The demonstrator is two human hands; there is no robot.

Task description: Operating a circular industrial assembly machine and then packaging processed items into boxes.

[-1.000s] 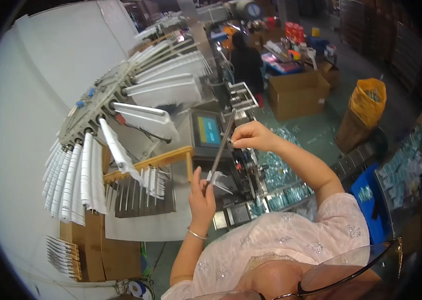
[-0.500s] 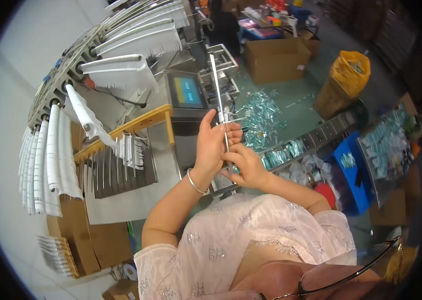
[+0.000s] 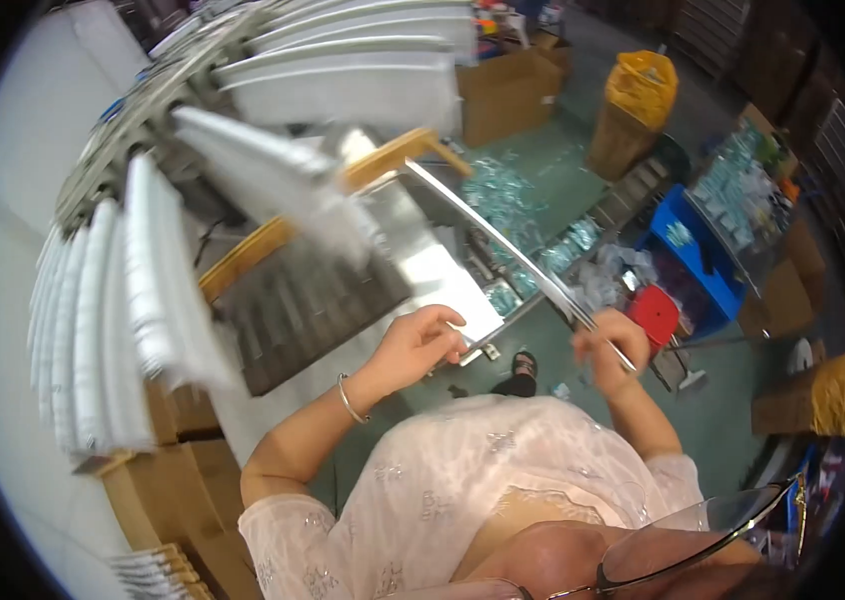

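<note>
Right hand (image 3: 625, 340) closed around the near end of a long thin metal bar (image 3: 488, 230), out past the tabletop's (image 3: 308, 385) right side. Bar slants up-left, far tip over the right end of the yellow-brown rail (image 3: 383, 165) in view; can't tell if they touch. Left hand (image 3: 418, 345) half open, fingers loosely curled, nothing visible in it, by the near end of the bright metal plate (image 3: 458, 290); contact unclear.

Risks, my read: one-ended grip, so the far tip could swing and clip the rail. Slack fingers could drop the bar on the floor (image 3: 488, 375) or onto the teal packets (image 3: 503, 195). White cloth sleeve (image 3: 313, 190) is blurred, hanging over the dark panel (image 3: 308, 320) near the tabletop's left half; if that rack (image 3: 108, 165) is turning, the cloth could snag a raised bar or brush the left arm.
</note>
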